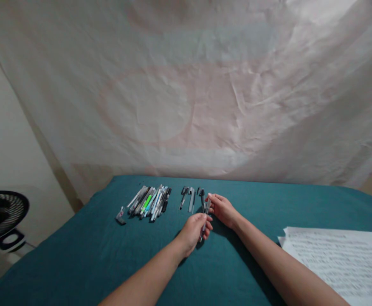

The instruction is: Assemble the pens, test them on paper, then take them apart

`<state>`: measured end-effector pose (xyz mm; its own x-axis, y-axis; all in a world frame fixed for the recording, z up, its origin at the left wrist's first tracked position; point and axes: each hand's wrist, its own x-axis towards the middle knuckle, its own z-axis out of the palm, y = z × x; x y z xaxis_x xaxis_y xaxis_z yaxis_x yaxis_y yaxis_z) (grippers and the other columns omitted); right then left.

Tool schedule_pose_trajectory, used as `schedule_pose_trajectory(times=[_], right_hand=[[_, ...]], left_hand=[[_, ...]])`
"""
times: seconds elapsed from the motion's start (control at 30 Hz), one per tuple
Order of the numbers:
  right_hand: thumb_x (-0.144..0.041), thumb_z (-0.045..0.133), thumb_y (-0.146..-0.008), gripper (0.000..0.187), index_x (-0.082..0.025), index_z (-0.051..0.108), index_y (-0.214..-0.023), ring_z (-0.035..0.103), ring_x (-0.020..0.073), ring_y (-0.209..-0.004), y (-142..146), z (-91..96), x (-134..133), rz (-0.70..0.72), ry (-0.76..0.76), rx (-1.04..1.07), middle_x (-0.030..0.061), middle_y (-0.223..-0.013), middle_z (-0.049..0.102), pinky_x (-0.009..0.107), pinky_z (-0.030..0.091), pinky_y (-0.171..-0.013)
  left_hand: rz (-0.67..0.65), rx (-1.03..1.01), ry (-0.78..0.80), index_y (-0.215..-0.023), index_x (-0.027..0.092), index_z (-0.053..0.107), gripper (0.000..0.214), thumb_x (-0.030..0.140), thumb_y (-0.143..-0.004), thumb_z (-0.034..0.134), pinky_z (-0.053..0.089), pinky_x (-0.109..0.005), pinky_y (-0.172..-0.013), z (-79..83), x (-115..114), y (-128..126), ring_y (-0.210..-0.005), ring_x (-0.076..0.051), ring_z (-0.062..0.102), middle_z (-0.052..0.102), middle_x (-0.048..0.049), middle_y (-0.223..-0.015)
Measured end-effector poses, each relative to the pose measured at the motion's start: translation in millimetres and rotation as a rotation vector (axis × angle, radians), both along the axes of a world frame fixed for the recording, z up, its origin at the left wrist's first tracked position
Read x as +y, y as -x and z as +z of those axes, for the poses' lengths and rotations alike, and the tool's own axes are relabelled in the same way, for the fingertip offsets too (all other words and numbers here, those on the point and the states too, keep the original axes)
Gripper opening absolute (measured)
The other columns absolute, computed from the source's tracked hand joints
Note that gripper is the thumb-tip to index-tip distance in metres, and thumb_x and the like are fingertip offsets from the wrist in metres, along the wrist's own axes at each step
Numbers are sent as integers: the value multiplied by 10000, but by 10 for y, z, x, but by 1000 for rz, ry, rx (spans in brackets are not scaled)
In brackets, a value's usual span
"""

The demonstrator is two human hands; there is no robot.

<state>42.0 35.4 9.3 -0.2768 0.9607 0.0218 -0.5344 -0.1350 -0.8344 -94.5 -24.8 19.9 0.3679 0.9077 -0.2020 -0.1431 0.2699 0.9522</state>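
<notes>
Between my two hands is a slim grey pen (204, 229), tilted over the cloth. My left hand (195, 229) wraps its fingers round the lower part of the barrel. At the upper end, the fingertips of my right hand (220, 207) pinch the pen. Just beyond my hands lie a few pen parts in a loose row: a dark pen with a cap (202, 195), a grey barrel (191, 200) and another dark piece with a cap (184, 196). Farther left is a pile of pens (150, 202), with a bright green one among them.
A small grey and clear object (120, 216) lies left of the pile. Written paper sheets (335, 259) rest at the right of the green cloth-covered table (116, 263). A black fan (4, 216) stands off the left edge. Behind hangs a pale sheet (186, 93).
</notes>
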Motion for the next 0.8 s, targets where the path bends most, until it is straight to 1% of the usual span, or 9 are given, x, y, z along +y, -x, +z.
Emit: schedule_pose_trajectory(times=[0.1,0.23,0.33,0.5,0.57,0.63,0.73,0.8], right_hand=[[-284,641,-674,149,-148,581,-659,504,68,-533,-11,14,-17,18,-5,1,-1,-644,568,186,418,-522],[-260,613,-699,111,-155,616,-734,525,82,-587,-43,56,-47,41,-3,21,16,-728,599,194,428,-559],[-268,587,-718,128,-164,625,-782,532,96,-610,-56,70,-62,58,-11,26,23,-757,605,201,434,-563],[-294,562,-735,182,-171,612,-860,546,105,-640,-43,36,-34,66,4,28,42,-882,609,208,444,-564],[-325,567,-730,203,-175,600,-864,548,107,-617,-27,11,-12,41,27,29,45,-859,615,216,446,-546],[-328,593,-713,182,-173,590,-807,537,98,-575,-11,-13,4,13,30,35,33,-779,614,212,441,-525],[-283,633,-684,138,-162,567,-692,517,82,-528,-1,-31,9,-13,9,55,2,-646,584,197,431,-511],[-255,639,-680,120,-156,571,-681,520,79,-534,-7,-26,2,-10,5,72,-2,-633,580,194,433,-523]], left_hand=[[-9,-3,9,-825,124,484,303,415,-746,451,279,-187,-454,-4,2,3,-462,-52,421,490,13,-613],[-7,-10,20,-828,123,484,294,404,-745,458,277,-187,-455,0,8,4,-458,-53,421,493,12,-609],[-8,-18,27,-823,122,486,296,406,-746,453,274,-185,-451,9,8,4,-457,-54,421,493,9,-606],[-16,-26,26,-826,122,493,310,418,-748,445,271,-186,-445,11,5,8,-456,-54,422,497,6,-612],[-16,-27,22,-830,120,494,310,415,-751,441,269,-188,-443,6,3,9,-453,-54,419,497,6,-612],[-14,-24,16,-836,118,499,318,419,-752,440,267,-189,-440,-1,3,9,-452,-55,419,497,6,-610],[-22,-15,-1,-847,113,508,339,431,-750,441,257,-191,-433,-10,8,13,-448,-54,415,497,4,-613],[-25,-11,-6,-852,112,512,344,433,-749,443,246,-191,-426,-13,13,14,-438,-49,402,499,4,-616]])
